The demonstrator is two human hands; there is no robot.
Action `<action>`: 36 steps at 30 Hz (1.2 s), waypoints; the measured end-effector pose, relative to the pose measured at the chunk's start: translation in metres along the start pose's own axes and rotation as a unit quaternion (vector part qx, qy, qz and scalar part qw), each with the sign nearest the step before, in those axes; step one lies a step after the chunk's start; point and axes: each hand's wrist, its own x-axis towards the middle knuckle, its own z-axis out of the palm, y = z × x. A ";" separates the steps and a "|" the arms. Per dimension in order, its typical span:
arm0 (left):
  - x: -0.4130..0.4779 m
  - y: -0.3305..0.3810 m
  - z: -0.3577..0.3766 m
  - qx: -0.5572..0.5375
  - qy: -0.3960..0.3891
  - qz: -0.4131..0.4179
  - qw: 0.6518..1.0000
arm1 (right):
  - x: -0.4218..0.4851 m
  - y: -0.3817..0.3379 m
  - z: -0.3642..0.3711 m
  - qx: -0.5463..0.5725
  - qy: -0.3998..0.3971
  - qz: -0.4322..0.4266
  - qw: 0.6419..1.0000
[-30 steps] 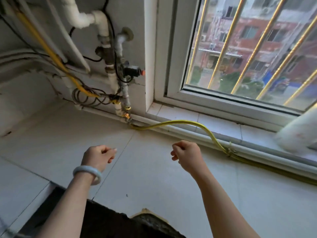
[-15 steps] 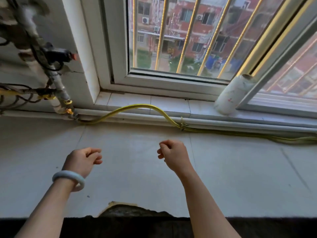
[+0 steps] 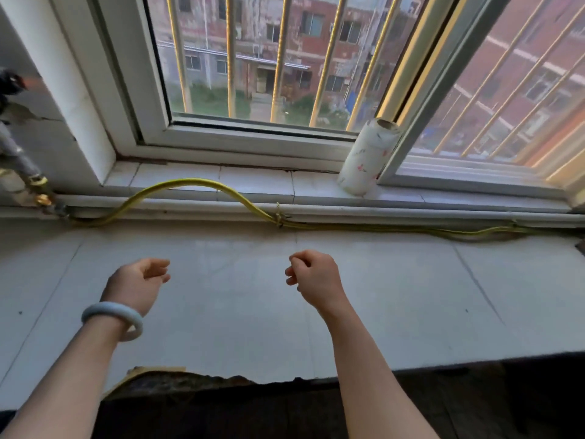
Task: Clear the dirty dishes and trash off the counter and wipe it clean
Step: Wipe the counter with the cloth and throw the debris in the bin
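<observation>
The white tiled counter (image 3: 411, 296) stretches below the window, and I see no dishes or trash on it. My left hand (image 3: 139, 282), with a pale bangle on its wrist, hovers over the counter's middle, its fingers loosely curled and holding nothing. My right hand (image 3: 313, 277) hovers beside it to the right, fingers curled into a loose fist, also holding nothing. A roll of paper towel (image 3: 367, 156) with a small printed pattern leans against the window frame on the sill, at the back right.
A yellow hose (image 3: 190, 182) runs along the sill's base from the pipe fittings (image 3: 38, 198) at the left to the far right. The barred window (image 3: 253, 74) closes the back. The counter's front edge (image 3: 177, 377) is chipped near my left arm.
My view has swung right, from the pipes in the corner to the window and the paper towel roll. My left hand's fingers have loosened; both hands stay over the counter.
</observation>
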 end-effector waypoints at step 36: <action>-0.051 0.166 0.261 0.020 -0.072 0.100 0.992 | 0.033 0.123 -0.264 0.030 0.126 0.047 0.990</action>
